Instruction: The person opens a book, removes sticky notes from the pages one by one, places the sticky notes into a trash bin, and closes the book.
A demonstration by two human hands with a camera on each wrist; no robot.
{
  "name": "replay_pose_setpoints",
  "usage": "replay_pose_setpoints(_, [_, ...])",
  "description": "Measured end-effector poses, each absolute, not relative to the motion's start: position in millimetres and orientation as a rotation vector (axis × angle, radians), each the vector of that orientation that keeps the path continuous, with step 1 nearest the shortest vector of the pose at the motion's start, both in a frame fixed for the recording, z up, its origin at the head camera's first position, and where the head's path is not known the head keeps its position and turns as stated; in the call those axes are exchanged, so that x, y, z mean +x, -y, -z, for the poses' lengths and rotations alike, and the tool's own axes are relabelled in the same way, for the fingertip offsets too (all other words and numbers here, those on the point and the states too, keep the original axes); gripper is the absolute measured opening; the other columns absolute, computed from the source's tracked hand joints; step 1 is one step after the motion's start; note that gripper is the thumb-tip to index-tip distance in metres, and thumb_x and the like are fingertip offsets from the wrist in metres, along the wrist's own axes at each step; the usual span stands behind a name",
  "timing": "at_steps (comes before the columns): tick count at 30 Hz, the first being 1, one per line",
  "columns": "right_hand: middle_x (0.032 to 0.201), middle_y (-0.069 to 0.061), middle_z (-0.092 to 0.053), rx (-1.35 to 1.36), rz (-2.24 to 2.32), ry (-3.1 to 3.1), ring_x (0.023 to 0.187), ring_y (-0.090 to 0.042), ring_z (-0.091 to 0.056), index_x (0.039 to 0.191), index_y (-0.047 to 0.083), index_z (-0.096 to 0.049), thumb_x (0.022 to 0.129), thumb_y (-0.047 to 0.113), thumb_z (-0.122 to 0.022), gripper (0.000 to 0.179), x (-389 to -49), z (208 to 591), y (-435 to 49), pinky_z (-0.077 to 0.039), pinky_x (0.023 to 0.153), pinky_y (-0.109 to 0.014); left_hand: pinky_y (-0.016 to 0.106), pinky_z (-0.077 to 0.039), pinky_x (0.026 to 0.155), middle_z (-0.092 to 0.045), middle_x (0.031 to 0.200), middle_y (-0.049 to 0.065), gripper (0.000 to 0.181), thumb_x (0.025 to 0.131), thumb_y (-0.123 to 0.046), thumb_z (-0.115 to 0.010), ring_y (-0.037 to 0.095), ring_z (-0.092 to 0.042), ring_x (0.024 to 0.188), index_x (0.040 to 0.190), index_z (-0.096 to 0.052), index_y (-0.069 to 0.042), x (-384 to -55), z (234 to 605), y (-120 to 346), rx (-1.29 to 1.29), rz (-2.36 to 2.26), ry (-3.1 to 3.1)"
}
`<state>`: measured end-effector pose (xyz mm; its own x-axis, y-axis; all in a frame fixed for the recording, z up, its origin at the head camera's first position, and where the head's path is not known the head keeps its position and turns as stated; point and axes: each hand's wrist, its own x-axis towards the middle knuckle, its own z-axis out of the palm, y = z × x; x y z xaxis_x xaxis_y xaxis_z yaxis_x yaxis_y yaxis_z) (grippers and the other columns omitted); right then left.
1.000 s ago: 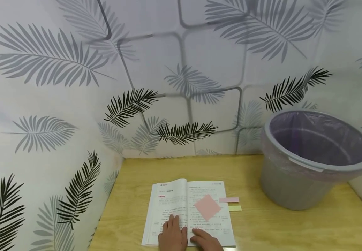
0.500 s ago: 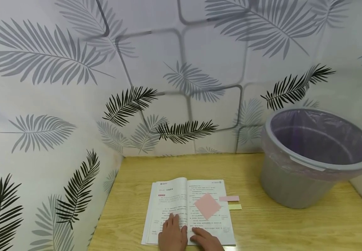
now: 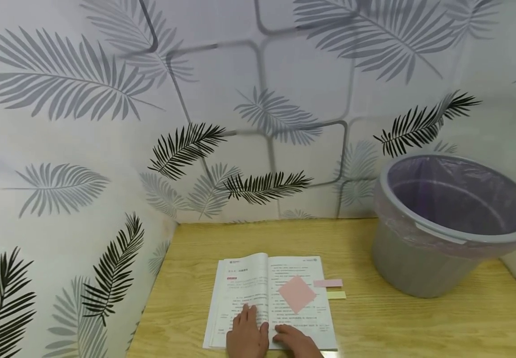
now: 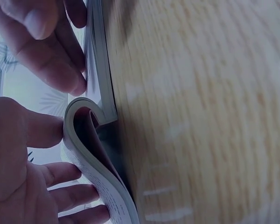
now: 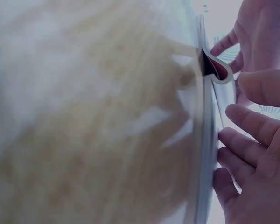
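Observation:
An open book point(image 3: 244, 293) with printed text lies on the wooden table. My left hand point(image 3: 247, 332) rests on the lower part of its left page, fingers fairly straight and pointing up the page. On the lower right page rests my right hand point(image 3: 297, 340), its fingers angled toward the spine. A pink square sticky note point(image 3: 297, 294) lies turned like a diamond on the right page. Past that page's outer edge stick out a pink tab point(image 3: 328, 283) and a yellow tab point(image 3: 336, 295). In the left wrist view the pages point(image 4: 91, 144) arch up near the spine, fingertips right at them.
A large grey bin point(image 3: 419, 263) with a clear plastic liner stands on the table point(image 3: 204, 238) at the right. Behind the table rises a wall point(image 3: 222, 89) covered in a leaf pattern, and the same pattern continues on the left side.

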<state>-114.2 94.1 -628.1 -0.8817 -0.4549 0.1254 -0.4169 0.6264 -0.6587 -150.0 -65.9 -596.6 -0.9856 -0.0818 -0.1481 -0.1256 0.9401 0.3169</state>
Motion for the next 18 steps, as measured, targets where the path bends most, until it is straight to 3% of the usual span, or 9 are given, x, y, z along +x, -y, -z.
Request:
replay_pose_setpoints(5, [0.134, -0.014, -0.062, -0.649, 1.187, -2.664, 0.126, -0.030, -0.058, 0.120, 0.007, -0.066, 0.093, 0.026, -0.066, 0.033, -114.2, 617.6, -95.8, -0.050, 0.103, -0.039, 0.058, -0.048, 0.095, -0.053, 0.146, 0.011, 0.051, 0.094, -0.040, -0.062, 0.031, -0.052, 0.130, 0.135, -0.055, -0.011, -149.9, 594.1, 66.5, -0.154, -0.510, -2.945])
replay_pose_setpoints(10, [0.134, -0.014, -0.062, -0.618, 1.214, -2.606, 0.127, -0.031, -0.057, 0.123, 0.007, -0.065, 0.094, 0.027, -0.065, 0.035, -114.7, 611.0, -97.5, -0.048, 0.106, -0.040, 0.059, -0.047, 0.096, -0.053, 0.147, 0.012, 0.051, 0.094, -0.038, -0.062, 0.032, -0.052, 0.130, 0.136, -0.054, -0.010, -150.0, 592.8, 67.1, -0.144, -0.525, -2.937])
replay_pose_setpoints(18, [0.123, -0.011, -0.068, -0.627, 1.229, -2.632, 0.118, -0.030, -0.062, 0.120, 0.006, -0.066, 0.095, 0.024, -0.065, 0.031, -119.9, 599.3, -106.4, -0.050, 0.101, -0.040, 0.057, -0.049, 0.097, -0.052, 0.148, 0.014, 0.052, 0.095, -0.037, -0.061, 0.033, -0.051, 0.133, 0.137, -0.053, -0.009, -148.3, 594.8, 65.4, -0.158, -0.525, -2.930])
